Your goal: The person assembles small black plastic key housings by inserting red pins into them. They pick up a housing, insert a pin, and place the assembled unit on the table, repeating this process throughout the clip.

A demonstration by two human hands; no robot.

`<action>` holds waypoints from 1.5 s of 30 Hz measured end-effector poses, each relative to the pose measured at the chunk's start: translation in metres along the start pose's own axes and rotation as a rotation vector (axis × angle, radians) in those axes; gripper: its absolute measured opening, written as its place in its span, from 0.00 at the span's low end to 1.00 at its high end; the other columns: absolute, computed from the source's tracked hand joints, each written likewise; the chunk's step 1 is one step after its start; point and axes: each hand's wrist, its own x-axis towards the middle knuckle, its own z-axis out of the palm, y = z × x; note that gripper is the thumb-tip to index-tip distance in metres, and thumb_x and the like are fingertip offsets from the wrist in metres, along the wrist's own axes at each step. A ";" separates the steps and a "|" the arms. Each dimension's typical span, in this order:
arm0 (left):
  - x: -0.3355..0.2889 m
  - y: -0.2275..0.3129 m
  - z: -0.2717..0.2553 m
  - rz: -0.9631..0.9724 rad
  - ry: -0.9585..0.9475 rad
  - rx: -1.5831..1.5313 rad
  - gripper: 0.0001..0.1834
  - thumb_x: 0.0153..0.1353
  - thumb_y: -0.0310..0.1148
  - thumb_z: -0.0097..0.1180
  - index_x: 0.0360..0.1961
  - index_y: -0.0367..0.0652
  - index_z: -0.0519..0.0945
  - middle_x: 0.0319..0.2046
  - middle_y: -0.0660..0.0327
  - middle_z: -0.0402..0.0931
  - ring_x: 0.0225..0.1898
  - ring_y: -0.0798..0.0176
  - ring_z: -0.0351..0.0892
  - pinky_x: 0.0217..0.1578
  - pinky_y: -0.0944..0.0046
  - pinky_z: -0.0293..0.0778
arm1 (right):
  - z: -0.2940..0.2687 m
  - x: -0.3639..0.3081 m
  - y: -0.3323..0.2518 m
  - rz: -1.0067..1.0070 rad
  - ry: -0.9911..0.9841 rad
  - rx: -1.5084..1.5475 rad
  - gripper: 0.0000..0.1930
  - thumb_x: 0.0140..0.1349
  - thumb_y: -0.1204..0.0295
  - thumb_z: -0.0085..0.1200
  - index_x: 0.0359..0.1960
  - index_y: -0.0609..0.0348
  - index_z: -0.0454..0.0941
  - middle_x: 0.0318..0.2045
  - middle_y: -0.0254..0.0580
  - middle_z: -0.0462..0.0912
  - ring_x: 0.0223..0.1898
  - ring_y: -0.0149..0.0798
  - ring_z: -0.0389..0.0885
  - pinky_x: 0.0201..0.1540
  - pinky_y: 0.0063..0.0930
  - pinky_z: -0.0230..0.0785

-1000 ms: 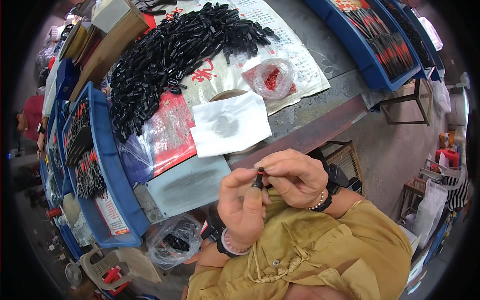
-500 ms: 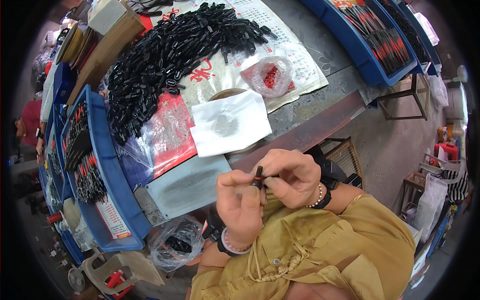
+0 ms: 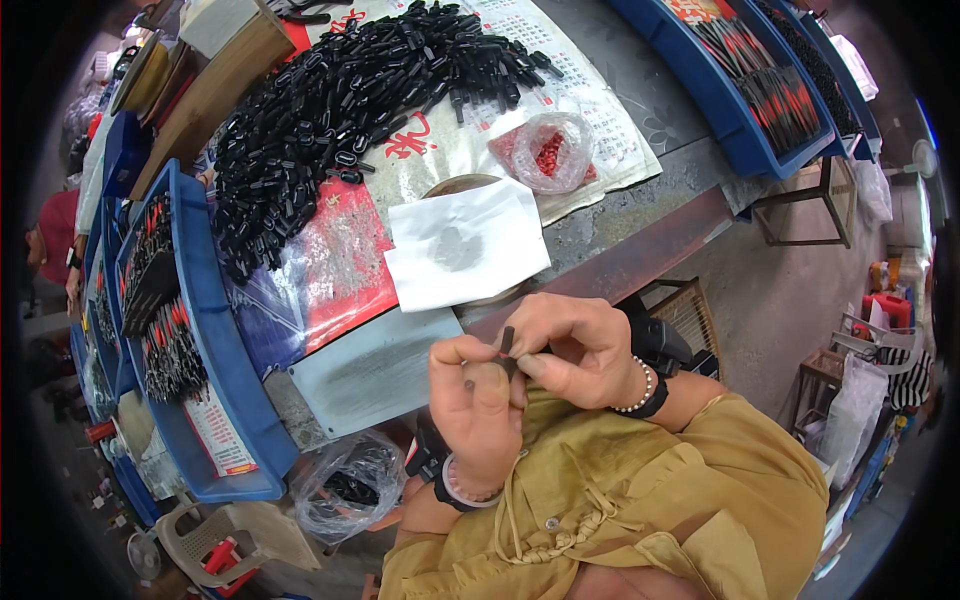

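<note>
My left hand (image 3: 474, 415) and my right hand (image 3: 575, 348) meet just in front of the table's near edge. Between them they pinch a small black rod-shaped part (image 3: 508, 338), its narrow end pointing up. A trace of red shows near its middle, mostly covered by fingertips. Thumb and forefinger of the left hand grip its lower portion; the right fingertips press against its side. Beyond my hands lies a white paper sheet (image 3: 420, 275). A large heap of glossy black plastic parts (image 3: 300, 150) covers the far left of the table, and a clear bag of tiny red pieces (image 3: 548, 155) sits right of it.
Blue bins of black-and-red parts flank the table, one at left (image 3: 225, 400) and one at right (image 3: 745, 130). A grey-blue plate (image 3: 375, 370) lies at the near edge. Below it hangs a clear plastic bag (image 3: 350, 490) holding black pieces. A beige chair (image 3: 235, 535) stands lower left.
The black part has tilted slightly and the red ring on it is now mostly covered by my fingers. My right fingertips have shifted closer around it. Both hands stay in nearly the same place.
</note>
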 end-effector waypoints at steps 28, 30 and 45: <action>0.036 0.054 -0.027 -0.400 -0.249 -0.313 0.17 0.69 0.40 0.46 0.50 0.38 0.71 0.19 0.61 0.70 0.14 0.71 0.65 0.14 0.74 0.62 | -0.037 0.007 -0.022 0.413 0.056 0.116 0.07 0.65 0.76 0.52 0.43 0.64 0.78 0.28 0.28 0.77 0.27 0.17 0.71 0.29 0.13 0.64; 0.050 0.071 -0.033 -0.431 -0.096 -0.496 0.14 0.70 0.41 0.45 0.45 0.41 0.71 0.23 0.60 0.71 0.17 0.68 0.68 0.17 0.72 0.68 | -0.044 0.005 -0.024 0.425 0.070 0.145 0.05 0.65 0.76 0.52 0.39 0.63 0.79 0.28 0.28 0.78 0.27 0.17 0.71 0.30 0.13 0.65; 0.190 0.064 -0.067 0.409 -0.043 1.829 0.10 0.58 0.35 0.58 0.40 0.46 0.81 0.29 0.54 0.82 0.32 0.50 0.81 0.32 0.57 0.74 | -0.067 -0.011 -0.032 0.426 0.016 0.063 0.05 0.65 0.75 0.54 0.37 0.65 0.78 0.31 0.29 0.78 0.31 0.18 0.71 0.34 0.15 0.66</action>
